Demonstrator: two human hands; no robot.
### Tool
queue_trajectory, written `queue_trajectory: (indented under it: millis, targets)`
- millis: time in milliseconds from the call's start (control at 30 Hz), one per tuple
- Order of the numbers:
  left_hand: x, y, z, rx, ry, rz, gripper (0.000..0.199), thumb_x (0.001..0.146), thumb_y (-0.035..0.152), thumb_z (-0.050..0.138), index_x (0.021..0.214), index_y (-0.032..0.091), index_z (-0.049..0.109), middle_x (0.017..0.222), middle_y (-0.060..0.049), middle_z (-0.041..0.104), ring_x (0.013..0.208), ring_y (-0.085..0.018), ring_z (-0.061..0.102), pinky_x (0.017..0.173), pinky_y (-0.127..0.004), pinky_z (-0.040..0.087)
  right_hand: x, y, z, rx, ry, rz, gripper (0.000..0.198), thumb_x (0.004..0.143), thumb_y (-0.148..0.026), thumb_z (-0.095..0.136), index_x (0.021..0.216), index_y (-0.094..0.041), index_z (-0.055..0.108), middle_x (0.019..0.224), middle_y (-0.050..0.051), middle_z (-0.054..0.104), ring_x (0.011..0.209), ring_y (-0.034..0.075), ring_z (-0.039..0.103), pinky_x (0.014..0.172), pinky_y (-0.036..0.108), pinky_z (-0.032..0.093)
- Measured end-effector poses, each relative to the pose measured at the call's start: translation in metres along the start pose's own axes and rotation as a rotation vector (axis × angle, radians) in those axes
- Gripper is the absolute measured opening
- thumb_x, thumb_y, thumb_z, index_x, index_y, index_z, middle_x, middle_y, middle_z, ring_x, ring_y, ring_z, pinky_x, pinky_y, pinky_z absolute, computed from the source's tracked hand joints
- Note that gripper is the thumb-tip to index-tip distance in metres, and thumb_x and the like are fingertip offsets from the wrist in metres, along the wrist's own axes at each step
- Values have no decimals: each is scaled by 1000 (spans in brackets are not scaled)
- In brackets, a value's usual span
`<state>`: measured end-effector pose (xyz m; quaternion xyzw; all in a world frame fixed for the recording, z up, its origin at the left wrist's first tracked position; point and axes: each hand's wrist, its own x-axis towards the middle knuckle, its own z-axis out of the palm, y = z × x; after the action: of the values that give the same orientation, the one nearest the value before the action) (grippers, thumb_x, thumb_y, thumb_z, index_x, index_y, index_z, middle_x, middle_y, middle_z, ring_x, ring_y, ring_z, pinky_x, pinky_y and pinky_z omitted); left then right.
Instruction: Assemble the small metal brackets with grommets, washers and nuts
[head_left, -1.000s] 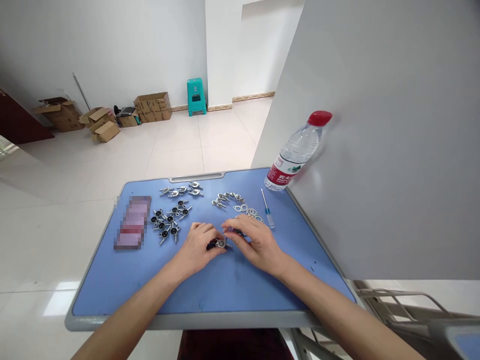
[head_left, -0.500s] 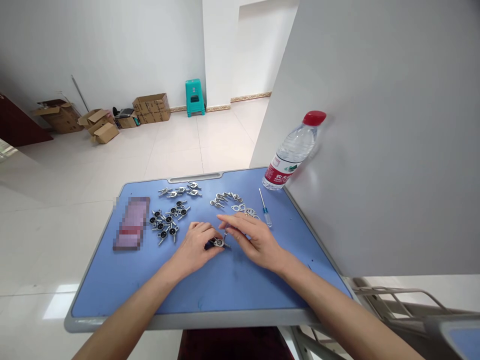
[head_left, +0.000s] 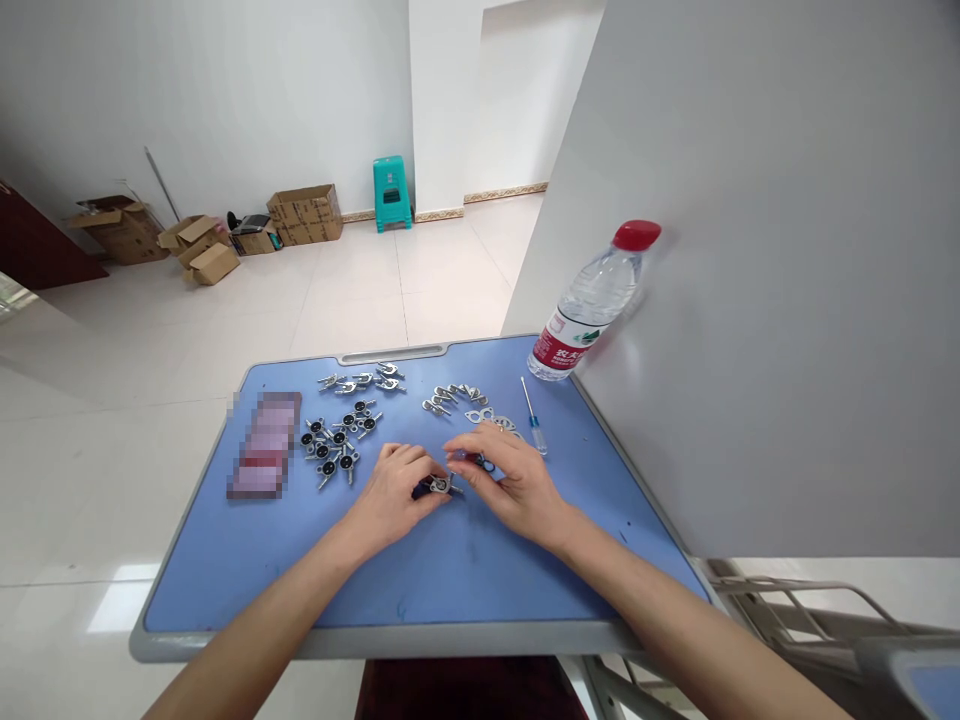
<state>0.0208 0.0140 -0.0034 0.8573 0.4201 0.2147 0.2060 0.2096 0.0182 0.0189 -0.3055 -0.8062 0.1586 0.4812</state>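
Note:
My left hand [head_left: 397, 492] rests on the blue tabletop, its thumb and fingers closed on a small metal fitting [head_left: 439, 485] with a dark body and a short stem sticking out to the right. Right beside it, my right hand [head_left: 514, 480] pinches what looks like a small screwdriver [head_left: 468, 457] with a reddish handle; the fingers hide most of it. Behind the right hand lie flat metal plates [head_left: 487, 415] with holes, partly covered. Several round metal pieces [head_left: 454, 393] form an arc farther back. Finished-looking black-centred fittings [head_left: 339, 438] are grouped left of my left hand.
Forked metal brackets [head_left: 364, 379] lie at the table's back. A blue-handled screwdriver [head_left: 534, 425] is right of the plates. A water bottle [head_left: 574, 340] stands by the grey partition [head_left: 750, 300]. A blurred purple object [head_left: 268, 445] lies left. Beyond are a teal stool [head_left: 391, 195] and cardboard boxes [head_left: 304, 215].
My right hand has shifted slightly right, and its fingers have curled in, showing the reddish handle. My left hand keeps its hold on the fitting. The view has moved a little.

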Motion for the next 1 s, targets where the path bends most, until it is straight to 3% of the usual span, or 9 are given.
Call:
queue_trajectory:
  millis: [100, 400, 533, 700, 800, 1000]
  targets:
    - [0, 0, 0, 6, 2, 9, 13, 84, 22, 70, 82, 19, 57, 81, 3, 62, 79, -16, 57, 82, -34, 37, -1, 2, 3, -21, 42, 45, 4, 93, -21, 56, 90, -21, 59, 69, 0, 59, 62, 14, 54, 60, 27, 45]
    - [0, 2, -6, -73, -25, -49, 8, 88, 27, 63, 85, 20, 61, 81, 1, 61, 82, -18, 56, 86, -36, 38, -3, 7, 4, 5, 50, -16, 7, 93, -21, 55, 98, -21, 61, 71, 1, 60, 60, 13, 53, 55, 26, 45]
    - [3, 1, -15, -229, -96, -98, 13, 89, 34, 61, 90, 22, 63, 87, 0, 66, 88, -19, 58, 90, -37, 39, -2, 2, 0, 120, 191, 144, 10, 94, -22, 54, 101, -22, 61, 79, 1, 63, 64, 13, 58, 60, 26, 50]
    - [5, 0, -21, -335, -109, -135, 14, 89, 34, 59, 92, 23, 66, 91, -1, 68, 92, -20, 60, 90, -36, 42, 0, 2, -6, 255, 352, 355, 8, 91, -26, 59, 96, -22, 63, 74, -1, 60, 57, 11, 58, 55, 25, 51]
    - [4, -2, -21, -337, -114, -136, 13, 88, 34, 60, 92, 23, 67, 92, -2, 68, 94, -20, 59, 90, -37, 43, 1, 3, -7, 281, 341, 399, 10, 90, -30, 60, 95, -22, 63, 69, -2, 58, 55, 11, 58, 54, 25, 51]
    - [5, -3, -20, -339, -116, -135, 10, 88, 30, 61, 92, 23, 67, 91, -1, 68, 93, -20, 59, 89, -35, 42, 0, 2, -4, 232, 270, 303, 9, 91, -26, 58, 97, -22, 63, 75, -1, 62, 58, 10, 59, 54, 22, 51]
